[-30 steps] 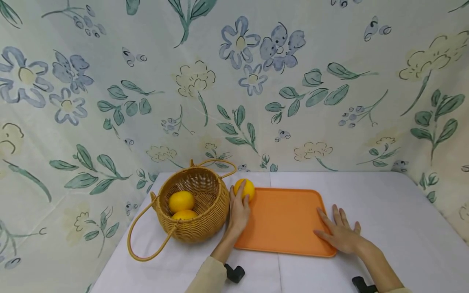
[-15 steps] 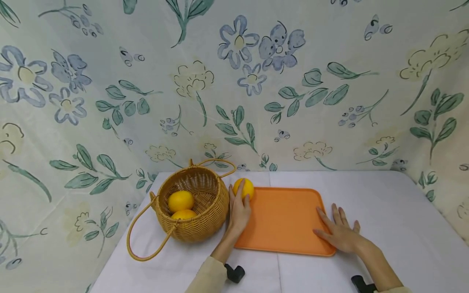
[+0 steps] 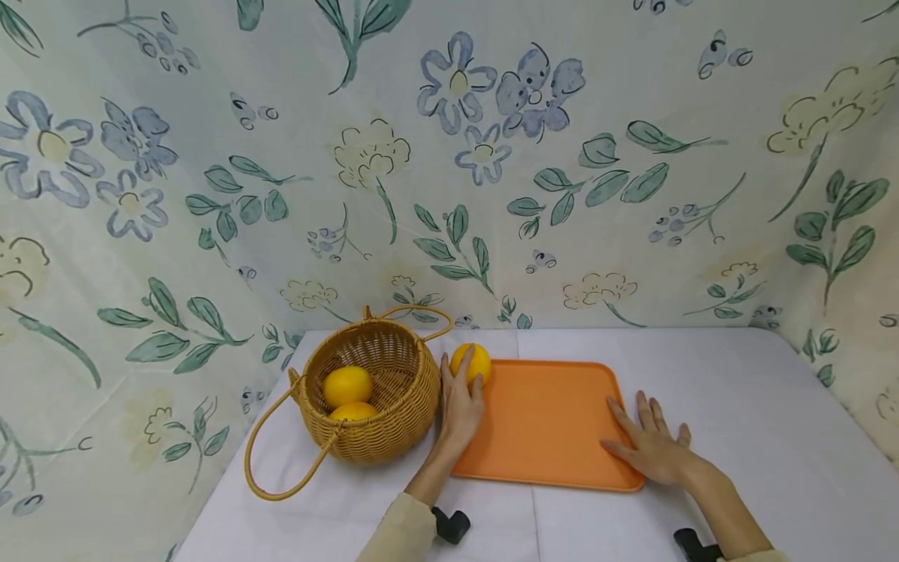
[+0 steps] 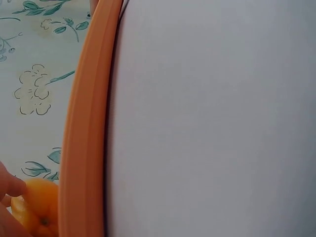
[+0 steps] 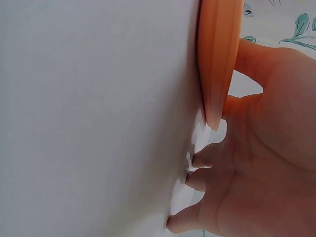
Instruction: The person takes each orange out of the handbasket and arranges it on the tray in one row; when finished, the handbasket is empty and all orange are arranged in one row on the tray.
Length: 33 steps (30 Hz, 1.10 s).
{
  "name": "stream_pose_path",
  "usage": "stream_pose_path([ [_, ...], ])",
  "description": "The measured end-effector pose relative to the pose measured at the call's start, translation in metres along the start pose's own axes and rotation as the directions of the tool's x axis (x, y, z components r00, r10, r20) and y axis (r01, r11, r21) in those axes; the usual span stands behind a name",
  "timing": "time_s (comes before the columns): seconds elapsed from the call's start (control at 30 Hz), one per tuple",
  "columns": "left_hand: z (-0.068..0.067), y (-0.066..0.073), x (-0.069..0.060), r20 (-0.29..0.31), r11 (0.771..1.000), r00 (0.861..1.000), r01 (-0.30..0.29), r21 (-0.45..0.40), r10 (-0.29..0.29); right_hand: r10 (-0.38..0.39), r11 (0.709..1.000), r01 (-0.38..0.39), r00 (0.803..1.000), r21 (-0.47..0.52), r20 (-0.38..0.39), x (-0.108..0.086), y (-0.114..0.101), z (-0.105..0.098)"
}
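My left hand [image 3: 460, 410] holds a yellow-orange orange [image 3: 470, 364] at the back left corner of a flat orange tray [image 3: 544, 425]. Its fingers lie against the near side of the fruit. In the left wrist view, fingertips touch the same orange [image 4: 37, 207] beyond the tray's rim [image 4: 86, 133]. My right hand [image 3: 656, 449] rests with spread fingers over the tray's right edge, thumb and index finger on the tray. The other fingertips touch the white cloth, as the right wrist view shows of that hand [image 5: 247, 163].
A wicker basket [image 3: 393, 437] with looped handles stands just left of my left hand, tilted toward me. Two yellow-orange fruits [image 3: 347, 386] lie in it. White cloth [image 3: 737, 390] covers the table, and a floral curtain [image 3: 492, 234] hangs behind it.
The orange and my left hand have shifted very slightly to the right. My right hand, the tray and the basket look unmoved.
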<state>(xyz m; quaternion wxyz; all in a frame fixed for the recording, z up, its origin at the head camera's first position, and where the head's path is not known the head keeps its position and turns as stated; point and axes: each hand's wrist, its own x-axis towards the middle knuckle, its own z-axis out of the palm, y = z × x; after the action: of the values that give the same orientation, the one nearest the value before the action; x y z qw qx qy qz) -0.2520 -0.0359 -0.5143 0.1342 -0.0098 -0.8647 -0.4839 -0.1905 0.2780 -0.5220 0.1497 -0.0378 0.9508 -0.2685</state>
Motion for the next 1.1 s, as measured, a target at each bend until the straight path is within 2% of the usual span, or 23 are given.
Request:
stream_pose_path([
  [0.37, -0.004, 0.001, -0.002, -0.004, 0.998, 0.999, -0.047, 0.031, 0.047, -0.007, 1.000, 0.007, 1.000, 0.015, -0.015, 0.006, 0.011, 0.009],
  [0.5, -0.008, 0.007, -0.005, 0.009, 0.991, 0.997, -0.082, 0.105, 0.082, 0.003, 1.000, -0.003, 1.000, -0.009, -0.017, 0.012, 0.020, 0.014],
  [0.6, -0.017, 0.019, -0.007, 0.023, 0.983, 0.992, -0.130, 0.132, 0.128, -0.002, 1.000, 0.001, 1.000, -0.013, -0.028, 0.017, 0.027, 0.018],
  [0.73, -0.038, 0.040, -0.008, 0.066, 0.975, 0.978, -0.204, 0.090, 0.198, -0.017, 1.000, 0.016, 0.999, -0.003, -0.050, 0.020, 0.035, 0.023],
  [0.83, -0.059, 0.052, -0.004, 0.093, 0.968, 0.966, -0.246, 0.051, 0.240, -0.018, 1.000, 0.018, 0.999, -0.006, -0.050, 0.017, 0.032, 0.022],
  [0.97, -0.092, 0.066, 0.007, 0.116, 0.970, 0.964, -0.243, 0.019, 0.240, -0.006, 1.000, 0.006, 1.000, -0.001, -0.016, 0.008, 0.016, 0.012],
  [1.1, -0.133, 0.076, 0.023, 0.151, 0.970, 0.960, -0.241, 0.010, 0.237, -0.003, 1.000, 0.003, 1.000, 0.010, 0.010, -0.002, 0.000, 0.003],
])
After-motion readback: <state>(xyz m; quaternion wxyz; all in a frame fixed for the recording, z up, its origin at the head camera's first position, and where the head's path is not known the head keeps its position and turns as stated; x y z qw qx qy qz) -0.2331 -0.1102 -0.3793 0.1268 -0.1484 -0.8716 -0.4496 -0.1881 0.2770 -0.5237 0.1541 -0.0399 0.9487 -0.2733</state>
